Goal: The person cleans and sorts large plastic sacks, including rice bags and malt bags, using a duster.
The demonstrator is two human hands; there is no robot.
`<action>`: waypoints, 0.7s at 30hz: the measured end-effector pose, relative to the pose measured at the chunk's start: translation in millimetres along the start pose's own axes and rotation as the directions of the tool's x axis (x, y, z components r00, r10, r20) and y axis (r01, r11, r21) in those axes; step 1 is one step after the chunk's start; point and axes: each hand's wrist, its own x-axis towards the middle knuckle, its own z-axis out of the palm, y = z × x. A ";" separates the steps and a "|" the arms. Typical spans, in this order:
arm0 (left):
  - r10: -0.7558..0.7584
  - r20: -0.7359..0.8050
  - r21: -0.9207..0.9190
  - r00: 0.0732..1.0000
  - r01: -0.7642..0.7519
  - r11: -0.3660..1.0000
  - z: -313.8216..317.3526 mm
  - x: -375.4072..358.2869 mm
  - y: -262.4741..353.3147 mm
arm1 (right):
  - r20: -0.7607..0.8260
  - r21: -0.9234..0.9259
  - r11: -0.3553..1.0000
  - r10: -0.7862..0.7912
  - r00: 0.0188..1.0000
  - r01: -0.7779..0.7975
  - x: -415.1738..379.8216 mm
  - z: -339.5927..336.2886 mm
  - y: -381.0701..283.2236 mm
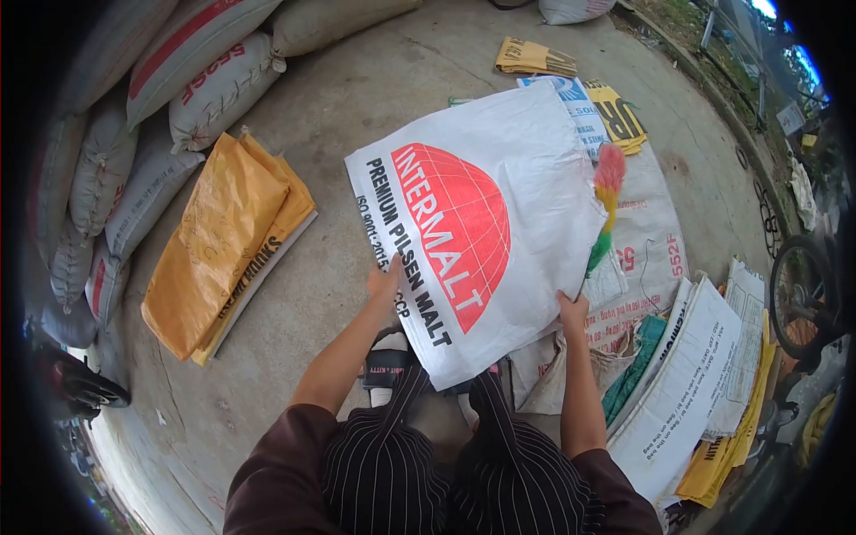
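Note:
A white sack [544,214] with a red globe print and the words INTERMALT PREMIUM PILSEN MALT is spread out flat in front of me, tilted. My left hand [385,283] grips its lower left part, fingers closed over the printed side. At the sack's lower right edge my right hand [573,309] is closed on it. A duster [608,192] with pink, yellow and green bristles lies along the sack's right side, its lower end close to my right hand. Beneath is another white sack [655,223] with red print.
Filled sacks [223,94] are stacked at the upper left. Folded yellow sacks [223,241] lie on the concrete floor [357,80]. More folded sacks [682,383] stand at the right, near a bicycle wheel [798,299]. Another yellow bundle [535,58] lies at the top.

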 end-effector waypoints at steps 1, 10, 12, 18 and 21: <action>0.102 0.006 -0.038 0.995 -0.102 0.994 -13.6 -14.1 12.8 | -0.034 -0.009 1.000 -0.006 0.999 0.005 1.0 -2.2 5.1; 0.082 0.059 -0.336 0.995 -0.058 0.940 -16.2 18.8 -30.4 | -0.170 0.476 0.829 0.413 0.895 -0.292 20.1 -41.6 50.6; 0.068 -0.038 -0.142 0.997 -0.072 0.987 -7.4 35.3 -55.4 | -0.155 0.389 0.860 0.414 0.897 -0.329 9.7 -41.9 46.5; 0.112 -0.062 -0.041 0.992 -0.115 0.993 -32.9 6.3 -27.7 | -0.409 -0.057 0.973 0.183 0.894 -0.225 -23.4 -40.2 16.4; 0.130 0.017 -0.241 0.991 -0.122 0.963 -42.0 -7.5 -16.9 | -0.630 -0.185 0.981 -0.076 0.772 -0.054 -37.1 -42.0 -3.8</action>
